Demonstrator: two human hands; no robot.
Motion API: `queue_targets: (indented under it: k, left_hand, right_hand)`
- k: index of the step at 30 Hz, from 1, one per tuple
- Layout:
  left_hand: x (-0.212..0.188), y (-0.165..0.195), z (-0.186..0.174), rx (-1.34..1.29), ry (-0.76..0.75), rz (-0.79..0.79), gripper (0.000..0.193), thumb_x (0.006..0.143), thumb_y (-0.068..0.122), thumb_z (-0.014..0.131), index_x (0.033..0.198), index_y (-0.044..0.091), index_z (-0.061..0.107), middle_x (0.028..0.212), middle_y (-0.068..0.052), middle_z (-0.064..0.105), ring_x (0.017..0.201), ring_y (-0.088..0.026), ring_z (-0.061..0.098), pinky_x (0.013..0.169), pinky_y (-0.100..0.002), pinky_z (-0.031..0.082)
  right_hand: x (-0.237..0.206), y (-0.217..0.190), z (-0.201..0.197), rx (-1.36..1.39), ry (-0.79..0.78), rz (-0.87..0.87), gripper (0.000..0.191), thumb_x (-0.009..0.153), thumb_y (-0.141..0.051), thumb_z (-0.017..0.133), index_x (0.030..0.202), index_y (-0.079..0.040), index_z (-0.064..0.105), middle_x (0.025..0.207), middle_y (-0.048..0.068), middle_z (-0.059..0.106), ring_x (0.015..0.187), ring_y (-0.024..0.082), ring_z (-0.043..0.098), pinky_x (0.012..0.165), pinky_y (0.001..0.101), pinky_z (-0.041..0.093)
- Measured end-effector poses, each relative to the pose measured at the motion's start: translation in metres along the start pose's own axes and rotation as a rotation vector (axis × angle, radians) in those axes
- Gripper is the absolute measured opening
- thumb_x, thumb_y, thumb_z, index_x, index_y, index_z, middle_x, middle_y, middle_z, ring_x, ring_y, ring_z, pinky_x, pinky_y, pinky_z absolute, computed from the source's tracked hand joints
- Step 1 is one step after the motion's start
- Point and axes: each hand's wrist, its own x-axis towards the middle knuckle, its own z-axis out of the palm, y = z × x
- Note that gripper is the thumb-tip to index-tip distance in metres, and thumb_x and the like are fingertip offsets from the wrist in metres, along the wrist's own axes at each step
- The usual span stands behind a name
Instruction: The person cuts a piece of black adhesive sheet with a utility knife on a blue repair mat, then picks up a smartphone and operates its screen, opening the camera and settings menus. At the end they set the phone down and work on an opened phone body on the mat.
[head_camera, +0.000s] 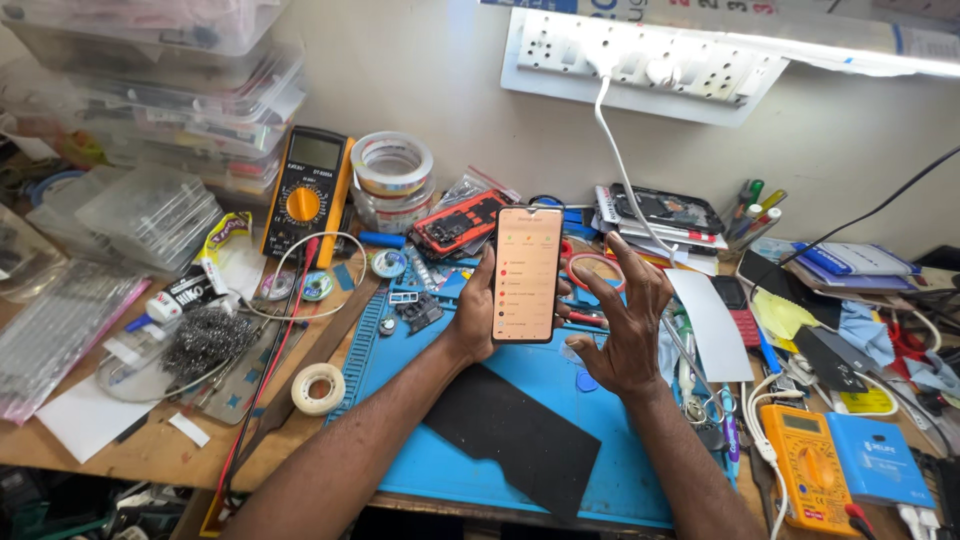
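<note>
The left hand (480, 320) holds a lit smartphone (527, 272) upright above the blue mat (400, 380), fingers closed round its edges. The right hand (625, 330) hovers just beside it, fingers spread, gripping nothing. Judging by this, a menu check is in hand; the thumb probably taps next, needing a steady hold.

2 multimeters (303, 193), tape rolls (392, 165), blue mat (620, 440), power strip (640, 62)
</note>
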Motion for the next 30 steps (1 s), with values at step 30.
queue_targets:
  k: [30]
  left_hand:
    - [-0.002,-0.004,-0.008,0.013,0.025,-0.050,0.088,0.104,0.072,0.014,0.153,0.005,0.045,0.127,-0.021,0.066,0.107,-0.032,0.071,0.094,-0.048,0.061]
  right_hand:
    - [-0.008,0.008,0.024,-0.188,-0.121,0.064,0.080,0.089,-0.076,0.051,0.151,-0.025,0.049,0.165,0.019,0.025,0.149,0.037,0.030,0.116,0.0645,0.020]
